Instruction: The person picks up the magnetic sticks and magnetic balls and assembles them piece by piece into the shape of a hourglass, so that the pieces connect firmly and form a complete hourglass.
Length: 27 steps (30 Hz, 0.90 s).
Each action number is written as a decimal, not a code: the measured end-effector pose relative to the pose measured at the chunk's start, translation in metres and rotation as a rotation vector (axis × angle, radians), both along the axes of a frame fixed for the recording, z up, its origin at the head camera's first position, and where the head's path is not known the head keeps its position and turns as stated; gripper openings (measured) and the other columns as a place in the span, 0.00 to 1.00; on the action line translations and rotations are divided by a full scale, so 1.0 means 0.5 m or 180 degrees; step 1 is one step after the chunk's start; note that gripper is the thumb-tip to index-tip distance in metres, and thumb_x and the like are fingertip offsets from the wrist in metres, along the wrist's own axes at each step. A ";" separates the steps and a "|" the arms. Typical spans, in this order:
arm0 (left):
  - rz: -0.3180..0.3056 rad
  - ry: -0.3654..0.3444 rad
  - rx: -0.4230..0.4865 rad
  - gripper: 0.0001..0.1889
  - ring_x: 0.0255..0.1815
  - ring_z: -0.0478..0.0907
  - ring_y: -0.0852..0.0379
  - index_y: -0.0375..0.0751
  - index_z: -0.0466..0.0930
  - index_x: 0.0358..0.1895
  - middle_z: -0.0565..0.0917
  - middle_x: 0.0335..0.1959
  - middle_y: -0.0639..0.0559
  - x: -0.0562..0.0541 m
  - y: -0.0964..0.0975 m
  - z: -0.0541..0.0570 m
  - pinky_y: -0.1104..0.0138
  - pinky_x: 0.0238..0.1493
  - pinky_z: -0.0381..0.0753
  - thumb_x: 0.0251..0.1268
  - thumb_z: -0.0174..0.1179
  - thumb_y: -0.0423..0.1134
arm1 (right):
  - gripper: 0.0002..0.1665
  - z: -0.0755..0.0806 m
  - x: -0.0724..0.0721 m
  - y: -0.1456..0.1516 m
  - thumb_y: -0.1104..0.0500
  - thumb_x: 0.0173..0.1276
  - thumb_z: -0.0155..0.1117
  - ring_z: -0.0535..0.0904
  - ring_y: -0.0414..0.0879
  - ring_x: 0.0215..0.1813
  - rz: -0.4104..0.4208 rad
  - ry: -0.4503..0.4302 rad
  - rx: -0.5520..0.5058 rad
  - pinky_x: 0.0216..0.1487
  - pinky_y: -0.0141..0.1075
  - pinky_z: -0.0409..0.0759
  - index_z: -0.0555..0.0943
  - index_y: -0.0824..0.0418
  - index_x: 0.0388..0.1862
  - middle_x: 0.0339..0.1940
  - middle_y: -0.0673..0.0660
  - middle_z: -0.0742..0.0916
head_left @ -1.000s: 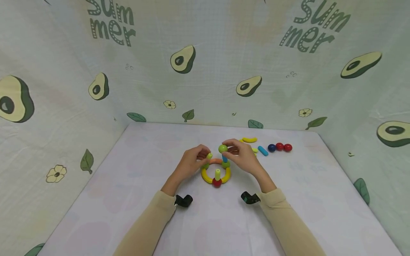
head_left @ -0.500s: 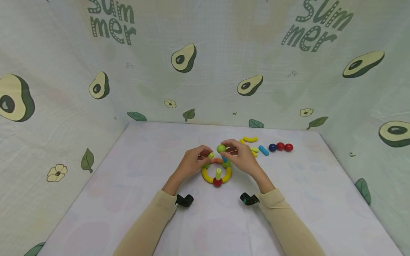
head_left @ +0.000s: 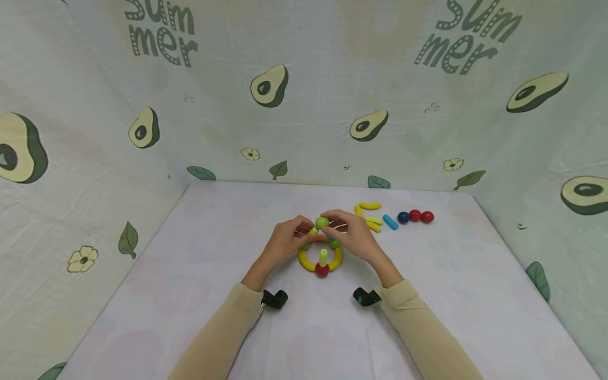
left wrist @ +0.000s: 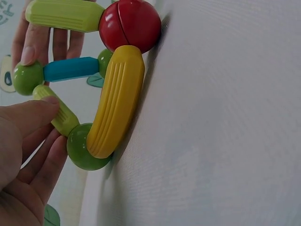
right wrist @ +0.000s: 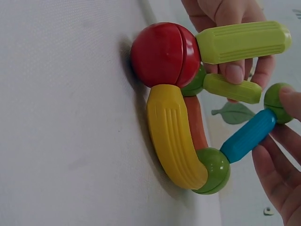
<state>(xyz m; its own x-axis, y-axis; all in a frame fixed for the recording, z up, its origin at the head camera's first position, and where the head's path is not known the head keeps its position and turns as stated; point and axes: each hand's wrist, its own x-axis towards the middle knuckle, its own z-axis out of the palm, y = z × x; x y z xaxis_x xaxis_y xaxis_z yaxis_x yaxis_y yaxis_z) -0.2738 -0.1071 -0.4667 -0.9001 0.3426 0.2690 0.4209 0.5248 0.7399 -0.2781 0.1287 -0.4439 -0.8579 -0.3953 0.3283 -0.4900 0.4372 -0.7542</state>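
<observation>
On the backdrop cloth (head_left: 313, 42), printed lettering (head_left: 163, 37) is reading "Summer" twice. The left hand (head_left: 283, 240) is pinching a light-green ribbed rod (right wrist: 233, 88) between thumb and fingers. The right hand (head_left: 353, 232) is gripping a green ball (head_left: 322, 222) capping a blue rod (right wrist: 248, 135), just beside the light-green rod's tip. Both rods are rising from a multicoloured ring (head_left: 306, 261) resting on the counter (head_left: 304, 327).

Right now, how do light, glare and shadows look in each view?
Head view: brightest, with a soft shadow on the table beside the left sleeve; left wrist view: dimmer, small glints on the lowest green ball, a shadow along the yellow curved piece; right wrist view: also dim, a soft shadow beside the red ball.
</observation>
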 end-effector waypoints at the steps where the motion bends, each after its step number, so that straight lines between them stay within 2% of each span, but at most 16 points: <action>1: 0.0006 -0.0004 -0.0008 0.12 0.50 0.88 0.56 0.47 0.83 0.55 0.89 0.51 0.54 0.000 0.000 0.000 0.64 0.55 0.87 0.72 0.70 0.40 | 0.21 0.000 0.000 -0.001 0.57 0.75 0.72 0.88 0.51 0.54 0.0002 0.0011 0.0004 0.56 0.48 0.88 0.84 0.56 0.65 0.56 0.55 0.90; 11: -0.0003 -0.0032 -0.0014 0.13 0.49 0.87 0.58 0.46 0.83 0.55 0.89 0.51 0.53 0.000 -0.001 0.002 0.66 0.54 0.87 0.73 0.70 0.40 | 0.21 0.000 0.003 -0.005 0.56 0.76 0.71 0.88 0.50 0.55 -0.0010 -0.0026 0.0068 0.57 0.47 0.88 0.84 0.55 0.66 0.58 0.54 0.90; 16: -0.0145 -0.0086 -0.0068 0.15 0.53 0.87 0.56 0.46 0.82 0.58 0.88 0.54 0.52 -0.001 -0.006 0.010 0.64 0.57 0.86 0.73 0.71 0.39 | 0.21 0.001 0.004 -0.003 0.55 0.76 0.71 0.87 0.50 0.56 -0.0017 -0.0082 0.0101 0.57 0.47 0.88 0.84 0.54 0.66 0.58 0.54 0.90; 20: -0.0320 -0.0282 -0.0150 0.25 0.60 0.84 0.54 0.47 0.77 0.67 0.85 0.61 0.53 0.002 -0.014 0.024 0.60 0.64 0.84 0.70 0.74 0.41 | 0.21 0.001 0.002 0.001 0.55 0.77 0.71 0.88 0.50 0.55 -0.0017 -0.0079 0.0133 0.57 0.48 0.88 0.84 0.53 0.67 0.58 0.53 0.90; 24: -0.0483 -0.0561 -0.0253 0.41 0.69 0.78 0.51 0.48 0.68 0.77 0.79 0.69 0.52 0.008 -0.015 0.037 0.55 0.70 0.79 0.62 0.79 0.47 | 0.22 -0.001 -0.003 0.008 0.56 0.76 0.71 0.88 0.51 0.55 -0.0021 -0.0009 0.0142 0.57 0.48 0.88 0.83 0.54 0.67 0.58 0.54 0.90; 27: -0.0571 -0.0644 -0.0360 0.52 0.74 0.72 0.48 0.48 0.61 0.82 0.75 0.74 0.50 0.012 -0.010 0.038 0.50 0.72 0.76 0.57 0.82 0.53 | 0.22 -0.004 -0.006 0.013 0.57 0.76 0.71 0.88 0.51 0.55 -0.0050 0.0037 0.0153 0.57 0.48 0.88 0.83 0.54 0.67 0.57 0.55 0.90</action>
